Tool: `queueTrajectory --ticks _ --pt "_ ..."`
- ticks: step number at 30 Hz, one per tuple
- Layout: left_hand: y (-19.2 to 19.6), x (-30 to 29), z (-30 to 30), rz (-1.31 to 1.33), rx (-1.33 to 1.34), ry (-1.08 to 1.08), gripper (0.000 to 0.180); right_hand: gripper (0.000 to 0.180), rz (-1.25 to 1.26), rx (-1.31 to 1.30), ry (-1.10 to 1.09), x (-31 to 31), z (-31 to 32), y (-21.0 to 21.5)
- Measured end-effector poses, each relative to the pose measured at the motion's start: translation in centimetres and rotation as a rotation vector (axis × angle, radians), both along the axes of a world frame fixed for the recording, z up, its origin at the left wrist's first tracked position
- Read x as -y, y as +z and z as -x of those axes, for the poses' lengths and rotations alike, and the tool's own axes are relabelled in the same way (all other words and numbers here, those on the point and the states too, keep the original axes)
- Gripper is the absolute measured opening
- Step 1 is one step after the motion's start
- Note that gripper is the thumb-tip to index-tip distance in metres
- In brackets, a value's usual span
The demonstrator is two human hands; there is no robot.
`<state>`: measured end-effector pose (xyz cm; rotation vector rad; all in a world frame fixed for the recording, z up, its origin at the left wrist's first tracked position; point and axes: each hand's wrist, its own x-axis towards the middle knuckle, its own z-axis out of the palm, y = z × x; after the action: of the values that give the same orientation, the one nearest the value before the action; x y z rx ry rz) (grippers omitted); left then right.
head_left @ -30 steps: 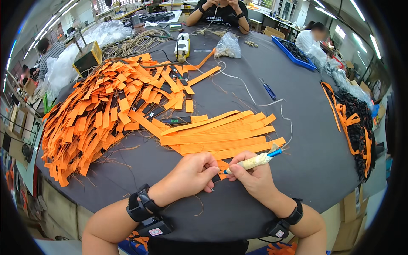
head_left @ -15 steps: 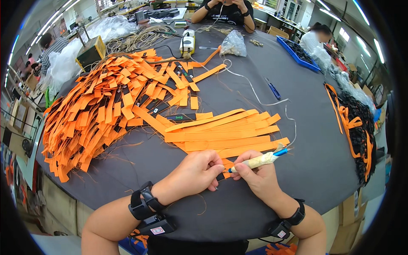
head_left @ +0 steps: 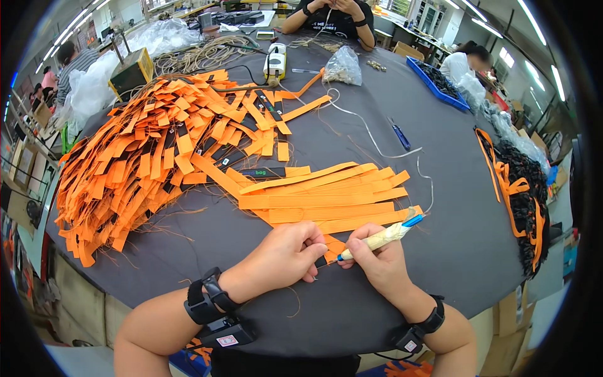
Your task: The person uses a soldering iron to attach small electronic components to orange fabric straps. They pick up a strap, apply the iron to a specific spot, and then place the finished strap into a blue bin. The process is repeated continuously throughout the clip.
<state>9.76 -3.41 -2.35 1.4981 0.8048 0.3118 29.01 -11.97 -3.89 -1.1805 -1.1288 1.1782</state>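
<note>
Strap (head_left: 333, 244), orange with a black end, lies at six o'clock from the fanned straps (head_left: 314, 202) on the grey surface (head_left: 465, 239). Fingers of the left hand (head_left: 290, 251) pinch it narrowly; those of the right hand (head_left: 382, 262) hold a taped tool (head_left: 384, 237), butt toward two o'clock. Best, I'd judge: strap pressed flat, tip clear of skin, white cord (head_left: 431, 187) slack.

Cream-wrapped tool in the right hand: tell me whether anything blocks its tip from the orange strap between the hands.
Nothing visible does: the right hand holds the cream-wrapped tool with its tip right beside the orange strap; whether they touch is too small to tell.
</note>
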Motion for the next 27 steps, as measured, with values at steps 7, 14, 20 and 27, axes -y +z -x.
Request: queueTrajectory --ticks 7,14,20,27 --pt "0.1 -0.1 0.0 0.012 -0.004 0.001 0.013 0.014 0.014 0.021 -0.001 0.0 0.2 0.2" --pt "0.1 -0.1 0.0 0.025 -0.003 0.002 0.012 0.014 0.021 0.023 -0.004 0.0 0.1 0.1" --pt "0.1 -0.1 0.3 0.114 0.083 0.052 0.011 0.016 0.032 -0.007 -0.017 -0.2 0.1 0.2" --pt "4.2 -6.1 7.9 -1.467 -0.289 0.654 0.034 0.021 -0.040 -0.349 -0.185 -1.3 -2.9 1.7"
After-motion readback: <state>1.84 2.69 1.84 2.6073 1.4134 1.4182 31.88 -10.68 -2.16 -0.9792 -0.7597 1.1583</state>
